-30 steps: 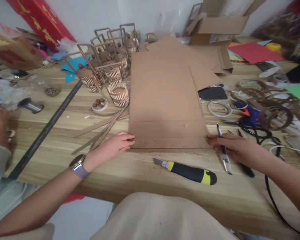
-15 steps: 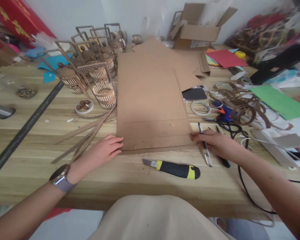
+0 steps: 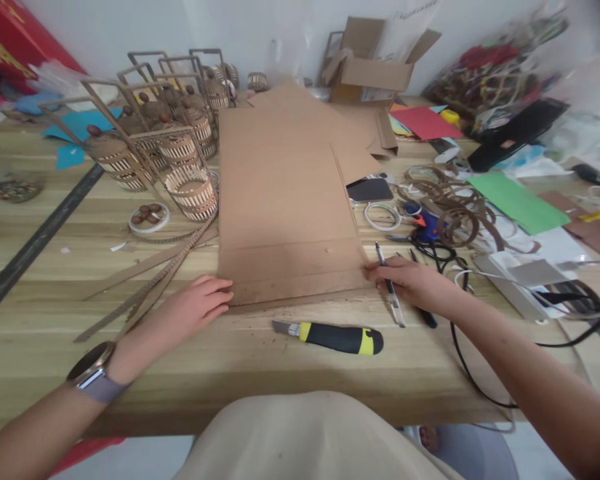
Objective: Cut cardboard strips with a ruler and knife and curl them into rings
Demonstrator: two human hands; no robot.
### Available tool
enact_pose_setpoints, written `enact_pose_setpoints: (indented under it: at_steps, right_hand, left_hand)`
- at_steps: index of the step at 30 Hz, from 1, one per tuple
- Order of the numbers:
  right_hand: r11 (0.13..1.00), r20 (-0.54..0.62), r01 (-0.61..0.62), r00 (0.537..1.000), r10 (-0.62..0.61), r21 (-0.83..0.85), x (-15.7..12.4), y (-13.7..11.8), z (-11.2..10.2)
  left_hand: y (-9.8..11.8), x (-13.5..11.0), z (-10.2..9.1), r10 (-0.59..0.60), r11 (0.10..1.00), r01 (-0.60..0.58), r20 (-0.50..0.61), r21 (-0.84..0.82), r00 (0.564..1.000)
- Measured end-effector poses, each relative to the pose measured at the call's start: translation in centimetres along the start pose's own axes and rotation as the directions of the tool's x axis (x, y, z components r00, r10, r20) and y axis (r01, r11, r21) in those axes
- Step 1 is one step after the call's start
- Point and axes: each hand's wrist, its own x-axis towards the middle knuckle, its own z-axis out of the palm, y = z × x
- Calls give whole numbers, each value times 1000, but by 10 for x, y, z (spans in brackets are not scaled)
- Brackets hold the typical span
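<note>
A large sheet of brown cardboard (image 3: pixel 285 207) lies flat in front of me, over other cardboard pieces. My left hand (image 3: pixel 193 310), with a watch at the wrist, rests its outstretched fingers on the sheet's near left corner. At the near right corner, my right hand (image 3: pixel 413 283) touches the edge with its fingertips. A slim black and clear pen (image 3: pixel 390 287) is held between those right fingers, tilted, its lower end toward me. Just below the cardboard lies a black and yellow utility knife (image 3: pixel 337 338), blade exposed and pointing left.
Small lantern-like slatted baskets (image 3: pixel 193 193) with tall handles crowd the left back. Brown strips (image 3: pixel 145 287) lie by my left hand. On the right are coiled strips (image 3: pixel 460 223), a blue glue gun (image 3: pixel 427 223), cables and a white box (image 3: pixel 510 283). An open carton (image 3: pixel 375 73) stands behind.
My view has turned slightly right, so everything sits further left in the picture. Both hands keep their places at the cardboard's near corners, and the pen stays in my right hand.
</note>
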Motion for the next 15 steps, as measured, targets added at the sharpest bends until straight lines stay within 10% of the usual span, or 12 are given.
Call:
enact_pose_setpoints:
  at_steps: [15]
  right_hand:
    - [1000, 41, 11, 999, -11, -8, 0, -3, -5]
  left_hand:
    - [1, 0, -2, 17, 1000, -17, 35, 21, 999]
